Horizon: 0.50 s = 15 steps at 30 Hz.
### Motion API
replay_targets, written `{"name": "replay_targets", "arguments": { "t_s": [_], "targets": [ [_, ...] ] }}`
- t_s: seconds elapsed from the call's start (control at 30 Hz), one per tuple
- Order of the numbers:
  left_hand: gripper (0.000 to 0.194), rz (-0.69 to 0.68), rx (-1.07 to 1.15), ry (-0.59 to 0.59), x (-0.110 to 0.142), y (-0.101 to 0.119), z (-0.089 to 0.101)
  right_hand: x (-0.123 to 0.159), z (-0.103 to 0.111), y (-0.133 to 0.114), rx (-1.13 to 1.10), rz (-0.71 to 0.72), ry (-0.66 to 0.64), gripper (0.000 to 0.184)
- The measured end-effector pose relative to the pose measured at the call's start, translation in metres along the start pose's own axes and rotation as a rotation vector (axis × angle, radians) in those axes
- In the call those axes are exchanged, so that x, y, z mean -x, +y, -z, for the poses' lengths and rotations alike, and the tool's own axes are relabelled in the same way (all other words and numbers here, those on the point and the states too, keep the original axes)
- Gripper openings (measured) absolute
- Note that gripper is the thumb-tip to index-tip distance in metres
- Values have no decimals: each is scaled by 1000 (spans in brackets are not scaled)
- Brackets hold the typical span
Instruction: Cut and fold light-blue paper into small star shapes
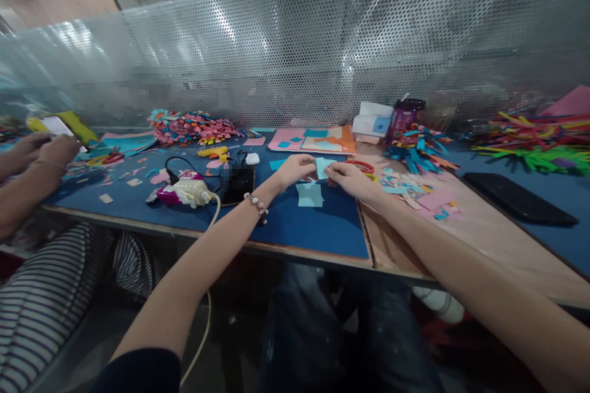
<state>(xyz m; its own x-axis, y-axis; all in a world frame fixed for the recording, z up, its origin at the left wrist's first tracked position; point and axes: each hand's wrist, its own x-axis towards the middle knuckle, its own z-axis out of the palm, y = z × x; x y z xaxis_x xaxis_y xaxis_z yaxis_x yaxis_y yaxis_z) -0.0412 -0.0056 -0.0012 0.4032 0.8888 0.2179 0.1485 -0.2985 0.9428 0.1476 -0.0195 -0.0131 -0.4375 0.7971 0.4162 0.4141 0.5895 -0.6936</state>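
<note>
A metal screen (295,55) full of small holes stands along the back of the long table (332,236), whose top is blue with a bare wooden strip toward the right. At the far left sits a co-worker in striped trousers (50,301), whose hands (59,150) hold a phone (58,126) above the table. A heap of colourful strips (534,135) lies at the right end, and a pile of paper pieces (191,128) in pink, orange and blue lies left of centre, against the screen. Pink and orange sheets (288,138) lie flat behind the person's hands. A black flat case (519,198) rests right of the wooden strip. A purple jar (405,118) stands beside a tissue box (372,121) at the back.

The left hand (297,171) and right hand (349,178) meet just above the blue top, fingers drawn narrow, pinching a light blue paper (324,168) from either side. Red-handled scissors (362,166) lie behind the right hand, partly hidden. Below the hands, a pale blue square (310,194) lies on the table. A beaded bracelet (256,206) circles the left wrist. Small scraps (405,183) scatter beside the right forearm.
</note>
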Motion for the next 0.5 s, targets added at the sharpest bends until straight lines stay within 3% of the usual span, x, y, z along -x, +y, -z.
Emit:
{"name": "replay_targets", "arguments": {
  "t_s": [0.1, 0.2, 0.27, 0.5],
  "targets": [
    [15, -51, -30, 41, -2, -4, 1, 2, -4, -4, 96, 26, 104, 32],
    [12, -79, -64, 61, -4, -7, 1, 5, -9, -10, 182, 60, 235, 43],
    [12, -100, -74, 44, -4, -8, 2, 5, -11, -13, 169, 82, 245, 44],
    [23, -148, -63, 70, -5, -6, 4, -1, -6, -6, -84, -1, 232, 10]
  ]
}}
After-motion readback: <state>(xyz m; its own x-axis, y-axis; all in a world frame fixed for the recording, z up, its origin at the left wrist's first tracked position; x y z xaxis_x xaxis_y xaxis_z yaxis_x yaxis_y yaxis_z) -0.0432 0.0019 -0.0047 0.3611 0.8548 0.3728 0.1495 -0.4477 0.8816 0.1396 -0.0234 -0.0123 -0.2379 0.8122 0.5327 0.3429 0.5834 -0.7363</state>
